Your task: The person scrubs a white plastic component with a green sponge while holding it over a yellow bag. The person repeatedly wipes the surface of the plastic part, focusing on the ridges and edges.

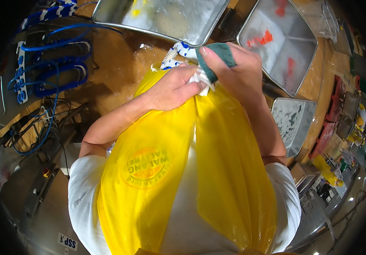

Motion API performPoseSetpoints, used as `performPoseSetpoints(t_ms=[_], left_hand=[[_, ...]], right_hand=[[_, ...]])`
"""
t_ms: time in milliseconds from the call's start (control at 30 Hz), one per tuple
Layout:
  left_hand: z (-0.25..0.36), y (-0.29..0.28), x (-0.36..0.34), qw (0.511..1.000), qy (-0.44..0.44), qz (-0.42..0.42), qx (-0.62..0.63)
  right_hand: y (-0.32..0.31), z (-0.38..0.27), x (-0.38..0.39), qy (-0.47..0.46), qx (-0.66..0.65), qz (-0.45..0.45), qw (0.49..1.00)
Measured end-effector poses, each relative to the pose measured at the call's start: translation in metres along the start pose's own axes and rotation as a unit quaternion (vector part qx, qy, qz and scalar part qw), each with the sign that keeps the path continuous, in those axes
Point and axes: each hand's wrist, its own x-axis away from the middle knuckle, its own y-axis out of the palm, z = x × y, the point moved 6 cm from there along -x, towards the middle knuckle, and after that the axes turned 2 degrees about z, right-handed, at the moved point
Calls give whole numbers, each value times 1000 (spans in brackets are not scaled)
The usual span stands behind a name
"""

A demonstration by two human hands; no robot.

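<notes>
Both hands meet in front of the chest, over a yellow plastic apron [229,170]. My right hand [244,70] is closed on a green scouring pad [221,55], the thumb lying along its near side. The pad presses against a white plastic piece [203,80] that my left hand [174,87] grips between thumb and fingers. Much of this piece is hidden by the hands. Just beyond the left hand a blue-and-white segmented strip [185,49] shows; whether it joins the white piece I cannot tell.
Beyond the hands stands a metal basin [149,29] with suds. To its right are a metal bin [299,76] with suds and red things, and a smaller metal tray [291,148]. Blue-and-white segmented strips [62,80], blue hose [34,49] and cables lie at left.
</notes>
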Motion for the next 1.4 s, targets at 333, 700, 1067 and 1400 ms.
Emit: performPoseSetpoints(t_ms=[333, 700, 1067, 1400], left_hand=[[-7, -7, 7, 964, -25, -13, 264], [-7, -8, 7, 990, -40, 45, 129], [2, -11, 10, 998, 58, 9, -21], [-9, -9, 10, 1000, -22, -2, 21]], right_hand=[[-25, -13, 27, -9, 53, -12, 998], [-40, -2, 34, 58, -6, -34, 998], [-49, -23, 40, -92, 138, 71, 984], [-4, -37, 27, -205, 233, -54, 949]])
